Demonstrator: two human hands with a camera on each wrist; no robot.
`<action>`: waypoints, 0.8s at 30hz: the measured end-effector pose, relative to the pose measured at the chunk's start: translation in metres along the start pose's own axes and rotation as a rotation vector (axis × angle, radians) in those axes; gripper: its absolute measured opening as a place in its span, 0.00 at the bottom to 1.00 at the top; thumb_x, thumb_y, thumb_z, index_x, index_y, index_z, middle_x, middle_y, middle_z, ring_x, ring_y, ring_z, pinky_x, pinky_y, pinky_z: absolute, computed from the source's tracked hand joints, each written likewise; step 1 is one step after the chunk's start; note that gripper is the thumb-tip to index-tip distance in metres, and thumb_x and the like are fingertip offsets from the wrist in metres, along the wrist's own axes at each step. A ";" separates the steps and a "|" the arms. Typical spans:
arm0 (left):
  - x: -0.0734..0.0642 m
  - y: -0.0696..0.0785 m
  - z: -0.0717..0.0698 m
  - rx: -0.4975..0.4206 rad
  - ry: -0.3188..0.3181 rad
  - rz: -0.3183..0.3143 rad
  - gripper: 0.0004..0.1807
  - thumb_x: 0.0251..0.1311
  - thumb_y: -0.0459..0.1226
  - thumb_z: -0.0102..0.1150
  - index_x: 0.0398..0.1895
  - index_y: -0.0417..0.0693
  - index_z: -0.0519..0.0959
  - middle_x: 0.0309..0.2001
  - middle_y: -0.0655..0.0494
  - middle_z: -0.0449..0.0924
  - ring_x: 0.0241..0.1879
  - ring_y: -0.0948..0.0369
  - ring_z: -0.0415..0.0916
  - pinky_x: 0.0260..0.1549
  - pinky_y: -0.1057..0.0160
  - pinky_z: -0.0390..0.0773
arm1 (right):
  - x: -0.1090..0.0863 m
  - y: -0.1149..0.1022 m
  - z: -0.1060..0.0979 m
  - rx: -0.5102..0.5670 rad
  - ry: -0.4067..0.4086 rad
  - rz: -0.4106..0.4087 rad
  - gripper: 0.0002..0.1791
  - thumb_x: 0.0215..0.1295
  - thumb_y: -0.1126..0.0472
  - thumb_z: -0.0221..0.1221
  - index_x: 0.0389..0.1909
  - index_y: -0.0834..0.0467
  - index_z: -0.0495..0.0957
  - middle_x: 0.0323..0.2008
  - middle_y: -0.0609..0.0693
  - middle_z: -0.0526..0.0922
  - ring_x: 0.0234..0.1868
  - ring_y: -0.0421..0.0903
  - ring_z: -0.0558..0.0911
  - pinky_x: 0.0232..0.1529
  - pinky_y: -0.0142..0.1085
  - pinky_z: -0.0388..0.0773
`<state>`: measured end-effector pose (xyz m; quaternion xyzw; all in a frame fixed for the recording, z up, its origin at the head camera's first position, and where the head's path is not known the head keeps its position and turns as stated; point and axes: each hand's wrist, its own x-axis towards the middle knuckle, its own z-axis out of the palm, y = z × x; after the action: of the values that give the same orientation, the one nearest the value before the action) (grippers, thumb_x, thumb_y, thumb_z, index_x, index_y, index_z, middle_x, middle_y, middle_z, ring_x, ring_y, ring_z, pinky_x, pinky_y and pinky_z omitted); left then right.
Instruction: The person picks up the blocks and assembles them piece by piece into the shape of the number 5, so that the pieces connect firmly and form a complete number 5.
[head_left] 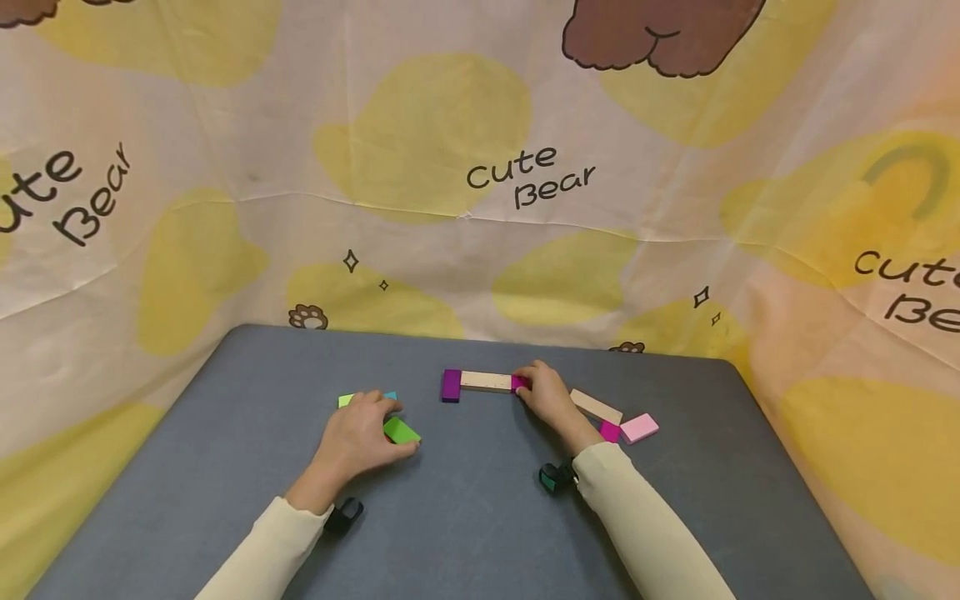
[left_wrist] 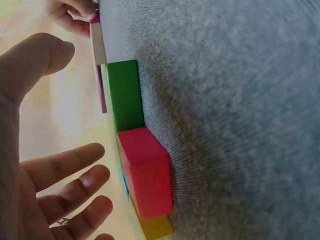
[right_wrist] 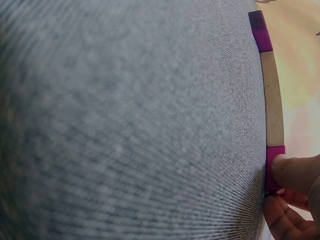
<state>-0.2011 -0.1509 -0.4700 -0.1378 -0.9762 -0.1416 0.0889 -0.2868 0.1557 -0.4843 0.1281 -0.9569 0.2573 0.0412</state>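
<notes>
My right hand (head_left: 550, 398) pinches a magenta block (right_wrist: 272, 155) between thumb and fingers, at the right end of a bare wooden plank (head_left: 486, 382). A purple block (head_left: 451, 385) stands at the plank's left end. To the left, my left hand (head_left: 363, 433) hovers over a group of coloured blocks, thumb and fingers spread apart with nothing gripped. Below it lie a green block (left_wrist: 126, 95), a red block (left_wrist: 147, 175) and a yellow block (left_wrist: 154, 228). The head view also shows a light-green block (head_left: 345, 401) and a blue one (head_left: 391, 395) partly behind that hand.
Right of my right forearm lie another wooden plank (head_left: 596, 407), a magenta block (head_left: 610, 431) and a pink block (head_left: 640, 428), close together. The grey table (head_left: 450, 517) ends at a printed cloth (head_left: 420, 275) behind and at the sides.
</notes>
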 end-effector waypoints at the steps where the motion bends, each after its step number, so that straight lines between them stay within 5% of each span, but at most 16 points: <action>1: 0.000 0.000 0.001 0.002 0.002 -0.001 0.32 0.37 0.61 0.68 0.44 0.52 0.83 0.38 0.56 0.77 0.37 0.57 0.70 0.22 0.64 0.69 | 0.000 0.000 0.000 0.000 0.000 -0.001 0.13 0.59 0.66 0.64 0.46 0.60 0.84 0.37 0.56 0.79 0.36 0.51 0.78 0.39 0.43 0.76; 18: -0.003 0.002 0.004 0.011 -0.013 -0.027 0.34 0.33 0.60 0.71 0.43 0.50 0.83 0.41 0.54 0.79 0.36 0.58 0.71 0.26 0.60 0.74 | -0.002 0.000 0.001 0.002 -0.001 -0.004 0.14 0.60 0.66 0.64 0.47 0.61 0.83 0.37 0.56 0.79 0.34 0.48 0.77 0.36 0.41 0.75; 24: -0.005 0.000 0.006 0.003 -0.001 -0.017 0.32 0.35 0.58 0.71 0.42 0.48 0.83 0.43 0.52 0.80 0.42 0.54 0.75 0.48 0.49 0.78 | -0.001 0.000 0.001 -0.002 -0.006 -0.005 0.14 0.60 0.66 0.63 0.47 0.60 0.83 0.37 0.56 0.78 0.34 0.48 0.76 0.36 0.41 0.75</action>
<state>-0.1973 -0.1502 -0.4765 -0.1295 -0.9776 -0.1410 0.0876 -0.2860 0.1555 -0.4849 0.1314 -0.9569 0.2560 0.0391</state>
